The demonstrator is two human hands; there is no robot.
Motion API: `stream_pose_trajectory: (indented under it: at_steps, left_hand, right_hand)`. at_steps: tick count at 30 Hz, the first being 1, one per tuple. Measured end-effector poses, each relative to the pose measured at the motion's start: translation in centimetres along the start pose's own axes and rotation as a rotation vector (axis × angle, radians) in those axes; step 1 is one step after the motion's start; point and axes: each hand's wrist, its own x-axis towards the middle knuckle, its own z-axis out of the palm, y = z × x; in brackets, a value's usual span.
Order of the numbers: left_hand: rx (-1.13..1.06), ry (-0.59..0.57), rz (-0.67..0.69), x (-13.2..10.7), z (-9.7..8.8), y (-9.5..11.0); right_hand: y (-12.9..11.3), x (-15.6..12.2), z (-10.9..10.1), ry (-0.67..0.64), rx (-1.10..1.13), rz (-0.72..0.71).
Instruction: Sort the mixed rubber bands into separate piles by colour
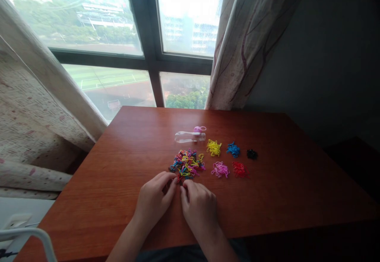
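A mixed pile of small, many-coloured plastic stitch markers [187, 161] lies on the brown table, directly in front of both hands. My left hand [154, 194] is at the pile's near left edge, thumb and forefinger pinched close to a bit of red; whether they grip it is unclear. Beside it, my right hand [199, 204] has its fingers curled together just below the pile, hiding anything in them. To the right are single-colour heaps: yellow markers [214, 148], blue markers [233, 150], black markers [252, 154], pink markers [220, 169] and red markers [240, 169].
Behind the pile, a clear plastic bottle [188, 137] lies on its side, with a pink looped cap [199, 129] touching or close to it. The wooden table [297, 190] stands against a window with curtains [252, 36]. A white curved bar [32, 232] is at the lower left.
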Motion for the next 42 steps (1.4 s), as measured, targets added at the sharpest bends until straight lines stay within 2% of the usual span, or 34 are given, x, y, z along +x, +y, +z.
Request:
stream_pose_trajectory:
  at_steps: [7,13,17,19,21,26,28,31,36,42]
  left_hand:
    - [0.000,-0.004,0.018,0.0,0.1,-0.2]
    - [-0.036,0.013,0.008,0.1,-0.1,0.0]
    - [-0.028,0.006,-0.010,0.2,-0.3,0.2]
    - [-0.022,0.004,-0.008,0.2,-0.3,0.3]
    - [-0.017,0.000,-0.001,0.1,-0.3,0.3]
    - [0.004,-0.009,0.010,0.1,-0.2,0.0]
    - [0.007,-0.013,0.008,0.1,-0.2,-0.1]
    - [-0.001,-0.014,0.002,0.2,-0.2,-0.1]
    - [-0.014,-0.013,0.001,0.3,-0.3,0.0]
    - [-0.075,0.007,-0.013,0.3,-0.4,0.1]
  right_hand:
    - [0.4,-0.2,-0.1,0.039,0.100,0.032]
    - [1.4,-0.5,-1.1,0.006,0.443,0.110]
    - [3.1,-0.8,-2.9,-0.032,0.676,0.221]
    - [5.1,-0.7,-4.3,-0.008,0.716,0.283]
    - [8.0,-0.2,-6.1,0.089,0.693,0.329]
    - [17.8,1.9,-9.6,0.350,0.475,0.451]
    - [20.9,2.9,-10.2,0.362,0.400,0.473]
    - [23.6,4.4,-10.4,0.361,0.362,0.471]
    - [24.6,6.1,-10.3,0.350,0.356,0.453]
    - [23.2,5.4,-10.5,0.397,0.356,0.463]
